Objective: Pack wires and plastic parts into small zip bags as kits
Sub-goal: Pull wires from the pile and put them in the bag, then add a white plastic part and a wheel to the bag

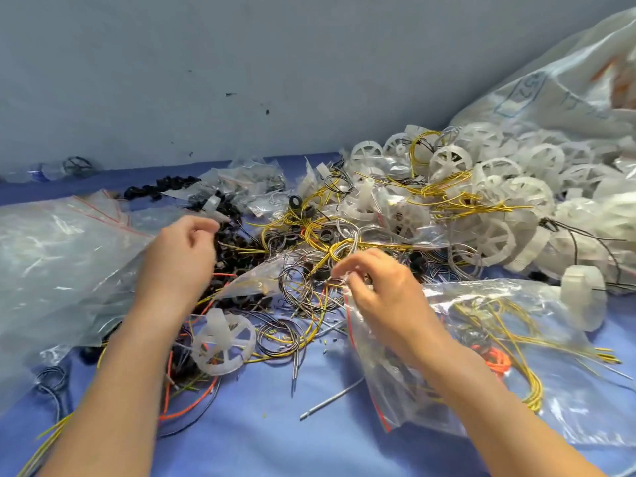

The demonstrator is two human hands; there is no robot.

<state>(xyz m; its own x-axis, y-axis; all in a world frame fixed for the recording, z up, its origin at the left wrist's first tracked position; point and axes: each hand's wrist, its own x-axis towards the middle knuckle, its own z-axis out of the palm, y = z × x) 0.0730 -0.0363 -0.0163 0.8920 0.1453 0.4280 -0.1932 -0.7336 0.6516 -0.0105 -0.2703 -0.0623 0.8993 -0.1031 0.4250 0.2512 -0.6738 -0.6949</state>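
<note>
My left hand (182,249) hovers over a heap of small black plastic rings (237,249), fingers loosely curled; whether it holds anything is unclear. My right hand (375,290) pinches the top of a small clear zip bag (395,370) with a red seal line that hangs down below my wrist. Between the hands lies a tangle of yellow and grey wire coils (309,294). A white spoked plastic wheel (223,342) sits near my left forearm. Another small zip bag (254,282) with a yellow wire in it lies between the hands.
A big pile of white wheels (499,201) and yellow wires fills the right back, spilling from a large plastic sack (568,98). Large clear bags (58,263) lie left. A bag of yellow wires (533,339) lies right. Blue cloth (275,435) covers the table; a grey wall stands behind.
</note>
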